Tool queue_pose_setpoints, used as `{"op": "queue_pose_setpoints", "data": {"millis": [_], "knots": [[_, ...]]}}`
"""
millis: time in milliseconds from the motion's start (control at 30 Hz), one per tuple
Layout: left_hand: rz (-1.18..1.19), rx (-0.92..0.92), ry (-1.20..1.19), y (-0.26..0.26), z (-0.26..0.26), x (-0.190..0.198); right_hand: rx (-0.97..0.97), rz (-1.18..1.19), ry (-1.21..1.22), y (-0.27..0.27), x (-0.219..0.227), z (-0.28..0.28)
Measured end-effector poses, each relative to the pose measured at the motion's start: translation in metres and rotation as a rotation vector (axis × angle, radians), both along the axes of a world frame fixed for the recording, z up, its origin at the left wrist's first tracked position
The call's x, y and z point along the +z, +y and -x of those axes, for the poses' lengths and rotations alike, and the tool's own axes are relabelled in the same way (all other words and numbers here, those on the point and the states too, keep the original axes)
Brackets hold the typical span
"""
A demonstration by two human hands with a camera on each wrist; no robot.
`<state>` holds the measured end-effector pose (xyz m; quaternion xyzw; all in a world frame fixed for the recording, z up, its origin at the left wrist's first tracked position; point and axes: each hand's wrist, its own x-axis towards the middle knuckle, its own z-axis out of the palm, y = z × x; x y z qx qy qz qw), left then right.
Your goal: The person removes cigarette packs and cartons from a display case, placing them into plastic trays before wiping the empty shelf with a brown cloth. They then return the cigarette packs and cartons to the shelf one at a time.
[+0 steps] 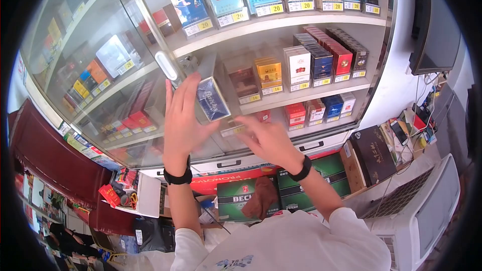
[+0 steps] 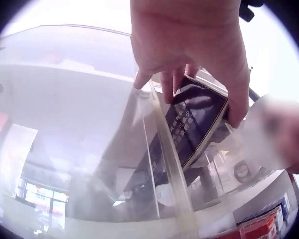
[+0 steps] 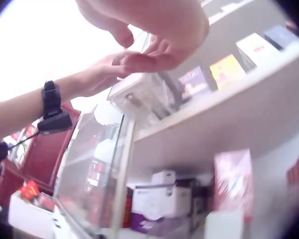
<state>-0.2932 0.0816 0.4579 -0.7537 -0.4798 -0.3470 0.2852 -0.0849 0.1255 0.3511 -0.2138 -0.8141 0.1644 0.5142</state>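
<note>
Dark blue box (image 1: pixel 213 99) tilted in my left hand (image 1: pixel 183 123), just beside the glass door's handle (image 1: pixel 166 65).
I judge the handling partway: the box is lifted, out of line with the packs standing in priced rows (image 1: pixel 299 65), and letting go is left; I can't tell how much else remains. My left-wrist view shows what the head view hides: thumb (image 2: pixel 236 107) and fingertips bent only partly, gripping opposite edges. My right hand (image 1: pixel 271 139) is loosely bent near the box, with nothing visible in it; I can't tell if it touches. Only the right-wrist view shows white-and-purple cartons (image 3: pixel 161 201) beneath a shelf.
</note>
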Motion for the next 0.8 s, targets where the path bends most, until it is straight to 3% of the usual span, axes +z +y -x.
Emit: {"op": "queue_pose_setpoints", "data": {"millis": [167, 267, 467, 533, 633, 800], "knots": [[0.015, 0.017, -0.070, -0.006, -0.008, -0.003, 0.208, 0.739, 0.570, 0.001, -0.047, 0.012], [0.029, -0.016, -0.114, -0.013, -0.013, -0.005, 0.607, 1.157, 0.541, 0.002, -0.039, 0.011], [-0.036, -0.119, -0.175, -0.029, -0.025, -0.010, 1.104, 1.395, 0.683, -0.001, -0.018, 0.023], [-0.052, -0.074, -0.113, -0.037, -0.027, -0.010, 1.248, 1.493, 0.707, 0.001, -0.020, 0.025], [-0.046, -0.036, -0.067, -0.058, -0.042, -0.013, 1.327, 1.422, 0.737, -0.006, -0.017, 0.022], [-0.050, 0.056, -0.060, -0.104, -0.065, -0.021, 1.429, 1.531, 0.706, -0.012, -0.037, 0.023]]}}
